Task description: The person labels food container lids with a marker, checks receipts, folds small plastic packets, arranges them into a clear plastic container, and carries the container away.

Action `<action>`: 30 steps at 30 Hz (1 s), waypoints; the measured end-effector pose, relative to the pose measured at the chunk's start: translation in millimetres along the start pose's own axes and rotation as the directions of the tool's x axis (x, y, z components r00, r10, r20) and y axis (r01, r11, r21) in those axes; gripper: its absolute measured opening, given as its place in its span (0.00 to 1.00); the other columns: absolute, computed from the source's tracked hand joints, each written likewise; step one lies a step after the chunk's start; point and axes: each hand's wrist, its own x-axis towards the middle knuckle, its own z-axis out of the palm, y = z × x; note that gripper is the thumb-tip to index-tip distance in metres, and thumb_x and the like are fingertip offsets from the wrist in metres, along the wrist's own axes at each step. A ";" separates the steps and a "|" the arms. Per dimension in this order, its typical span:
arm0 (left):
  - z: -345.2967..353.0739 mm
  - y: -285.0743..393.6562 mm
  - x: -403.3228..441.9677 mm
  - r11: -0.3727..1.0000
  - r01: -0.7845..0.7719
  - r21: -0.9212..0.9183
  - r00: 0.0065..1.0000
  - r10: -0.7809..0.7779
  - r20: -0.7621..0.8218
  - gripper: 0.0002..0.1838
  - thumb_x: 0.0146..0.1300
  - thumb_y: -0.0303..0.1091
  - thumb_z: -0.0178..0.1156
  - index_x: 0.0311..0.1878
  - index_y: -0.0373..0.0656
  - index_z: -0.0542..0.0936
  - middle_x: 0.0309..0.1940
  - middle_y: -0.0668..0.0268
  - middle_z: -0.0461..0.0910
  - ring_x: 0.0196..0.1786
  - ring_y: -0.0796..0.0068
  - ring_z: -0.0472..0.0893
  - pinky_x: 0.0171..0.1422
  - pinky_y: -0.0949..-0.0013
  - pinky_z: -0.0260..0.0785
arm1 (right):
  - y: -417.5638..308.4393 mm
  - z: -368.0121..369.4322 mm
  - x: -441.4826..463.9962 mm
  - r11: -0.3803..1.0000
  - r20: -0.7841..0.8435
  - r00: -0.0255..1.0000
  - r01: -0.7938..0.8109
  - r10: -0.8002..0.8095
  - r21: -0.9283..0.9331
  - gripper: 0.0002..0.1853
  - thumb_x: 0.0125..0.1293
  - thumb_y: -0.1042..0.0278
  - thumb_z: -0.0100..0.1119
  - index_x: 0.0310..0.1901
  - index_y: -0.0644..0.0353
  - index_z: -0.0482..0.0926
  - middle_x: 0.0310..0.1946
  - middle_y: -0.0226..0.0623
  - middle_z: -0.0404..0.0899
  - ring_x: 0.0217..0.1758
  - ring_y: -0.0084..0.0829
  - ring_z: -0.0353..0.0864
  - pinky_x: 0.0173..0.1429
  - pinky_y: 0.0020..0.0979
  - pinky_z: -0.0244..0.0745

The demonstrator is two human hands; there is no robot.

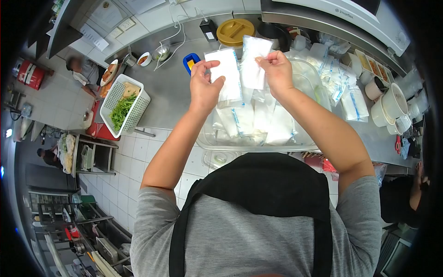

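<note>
My left hand [204, 87] grips a flat white packet [229, 78] by its left side, with the thumb and fingers over its front. Beside it, my right hand [278, 74] pinches a second white packet [254, 57] between thumb and fingertips. Both packets are in clear plastic film with blue print along the edge. They are held upright over a clear plastic bin [258, 148]. Several similar packets [277, 127] lie jumbled in the bin, below my hands.
More white packets [353, 104] are heaped right of the bin. A blue tape dispenser [190, 61] and a yellow lid [235, 31] are behind. At left stands a white basket [138, 104] with green vegetables. White tubs [394, 101] stand at right; other people are nearby.
</note>
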 end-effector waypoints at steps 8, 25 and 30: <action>-11.1 -15.9 8.4 0.976 -0.006 -0.217 0.980 -0.038 -0.197 0.20 0.50 0.18 0.61 0.48 0.42 0.74 0.56 0.64 0.61 0.57 0.71 0.68 0.65 0.68 0.58 | -1.1 -14.6 10.6 0.949 -0.074 0.997 -0.001 0.026 0.316 0.12 0.54 0.80 0.65 0.33 0.61 0.69 0.26 0.32 0.74 0.28 0.20 0.72 0.34 0.21 0.67; -13.8 9.1 -17.9 0.870 0.052 -0.491 0.985 0.036 0.167 0.22 0.51 0.12 0.52 0.52 0.36 0.71 0.50 0.61 0.71 0.52 0.74 0.73 0.57 0.71 0.67 | -28.6 5.5 -16.6 0.830 0.679 0.619 -0.558 0.395 0.025 0.17 0.62 0.53 0.61 0.44 0.57 0.78 0.38 0.29 0.76 0.41 0.25 0.74 0.48 0.30 0.72; -15.8 11.4 -20.7 0.927 0.114 -0.357 0.972 -0.030 0.234 0.25 0.50 0.12 0.50 0.54 0.35 0.70 0.52 0.60 0.71 0.53 0.73 0.73 0.58 0.72 0.66 | -28.9 10.8 -11.9 0.831 0.701 0.612 -0.554 0.367 0.049 0.16 0.60 0.56 0.64 0.43 0.58 0.78 0.35 0.27 0.76 0.39 0.23 0.74 0.48 0.29 0.72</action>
